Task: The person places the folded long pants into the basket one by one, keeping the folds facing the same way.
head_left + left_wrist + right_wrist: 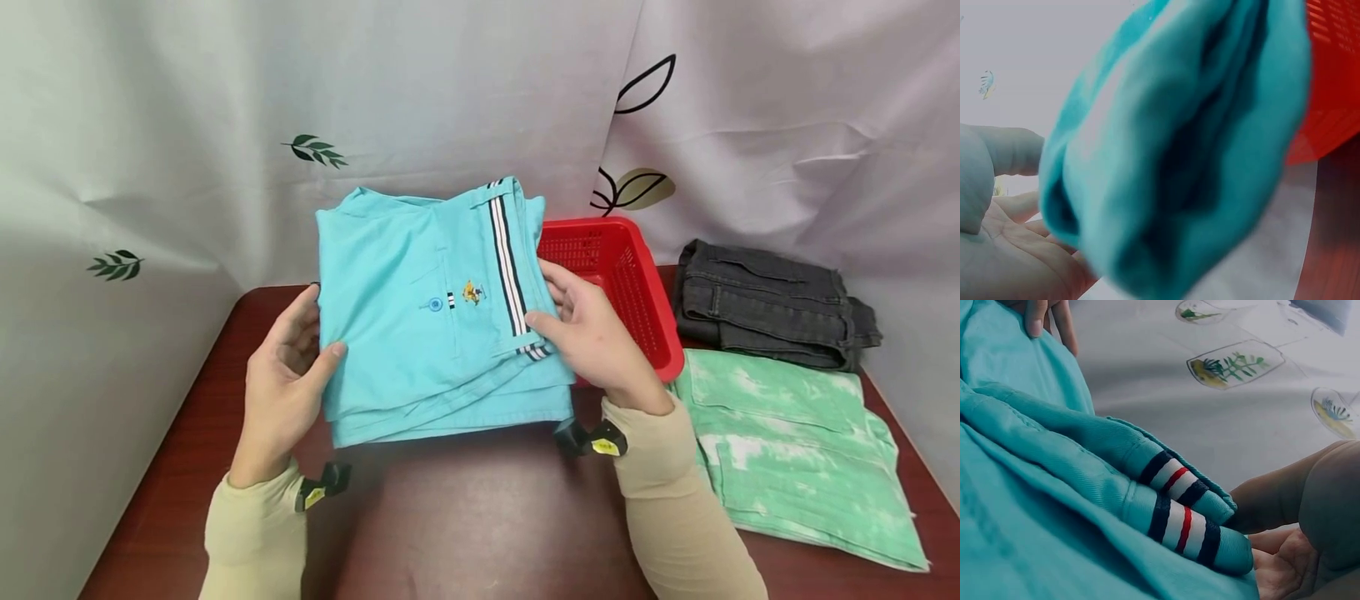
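The folded turquoise garment is pinched at its opposite edges by the left hand and the right hand, thumbs on top, probably so that its layers are kept flat and together. It is held above the table, the red basket partly hidden behind it, and its front is marked by a striped waistband, a blue button and a small embroidered emblem.

Leaf-printed white curtain, reddish-brown table
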`<state>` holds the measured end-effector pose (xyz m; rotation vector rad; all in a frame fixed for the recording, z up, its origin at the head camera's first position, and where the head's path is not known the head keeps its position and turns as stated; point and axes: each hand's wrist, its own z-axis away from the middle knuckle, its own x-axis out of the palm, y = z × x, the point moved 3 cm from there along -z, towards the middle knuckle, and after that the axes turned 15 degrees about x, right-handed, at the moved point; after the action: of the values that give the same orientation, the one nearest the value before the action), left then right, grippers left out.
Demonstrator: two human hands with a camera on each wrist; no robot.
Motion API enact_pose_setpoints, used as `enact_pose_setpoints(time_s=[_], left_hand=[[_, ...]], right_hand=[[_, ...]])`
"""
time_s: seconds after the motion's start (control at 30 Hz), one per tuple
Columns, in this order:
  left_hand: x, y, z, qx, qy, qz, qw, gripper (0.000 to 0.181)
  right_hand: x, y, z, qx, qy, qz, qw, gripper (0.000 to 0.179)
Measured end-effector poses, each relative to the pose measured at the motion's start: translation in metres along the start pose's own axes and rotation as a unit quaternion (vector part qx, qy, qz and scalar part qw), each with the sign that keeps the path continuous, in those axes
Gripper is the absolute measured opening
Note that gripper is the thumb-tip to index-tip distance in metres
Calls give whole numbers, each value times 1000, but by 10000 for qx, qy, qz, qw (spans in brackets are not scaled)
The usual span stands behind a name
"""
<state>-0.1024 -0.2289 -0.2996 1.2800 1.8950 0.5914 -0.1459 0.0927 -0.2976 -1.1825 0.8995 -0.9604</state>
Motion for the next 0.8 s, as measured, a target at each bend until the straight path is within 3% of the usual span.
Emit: enact_pose_setpoints(time_s=[0.4,0.8], left_hand=[[14,-2,-3,59,158,798,9967,67],[28,-3,-5,103,95,1377,9904,71]], right_hand=[[-14,3,0,202,140,-44,9997,69],[-27,6,0,347,221,-16,9992,67]])
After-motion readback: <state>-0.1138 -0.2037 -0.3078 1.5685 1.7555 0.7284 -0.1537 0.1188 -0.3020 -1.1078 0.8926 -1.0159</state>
